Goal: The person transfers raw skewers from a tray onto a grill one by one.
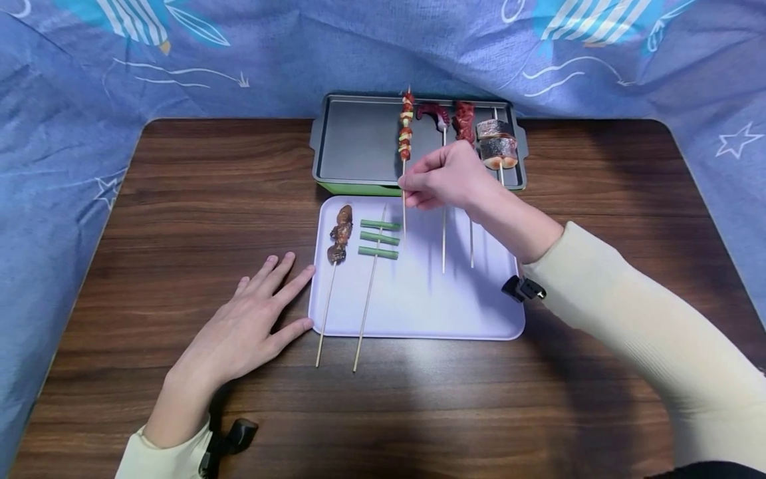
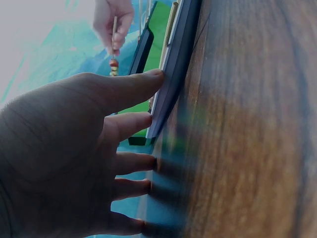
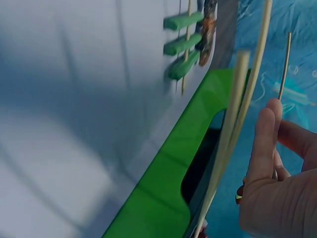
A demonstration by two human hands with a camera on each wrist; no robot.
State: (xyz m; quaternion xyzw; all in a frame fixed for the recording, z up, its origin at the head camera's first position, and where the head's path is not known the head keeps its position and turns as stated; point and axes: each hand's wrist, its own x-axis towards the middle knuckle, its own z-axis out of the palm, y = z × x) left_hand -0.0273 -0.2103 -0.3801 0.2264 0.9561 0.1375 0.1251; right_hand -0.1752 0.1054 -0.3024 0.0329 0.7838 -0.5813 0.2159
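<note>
My right hand [image 1: 445,176] pinches the stick of a skewer [image 1: 406,126] threaded with red and pale green pieces. Its food end is over the dark grill plate [image 1: 359,143]; whether they touch, I cannot tell. On the plate to its right are a purple octopus tentacle skewer [image 1: 441,116], a red meat skewer [image 1: 464,120] and a fish chunk skewer [image 1: 498,148]. My left hand [image 1: 239,326] rests on the table with fingers spread, thumb and index at the left edge of the lilac tray [image 1: 467,316]. On that tray lie a brown meat skewer [image 1: 341,233] and a green vegetable skewer [image 1: 379,238].
The grill's green base [image 3: 158,183] stands right behind the tray. Several bare sticks jut forward over the tray from the grill. Two sticks overhang its front edge. Brown wooden table [image 1: 179,199] surrounds everything, with a blue patterned cloth [image 1: 287,53] behind.
</note>
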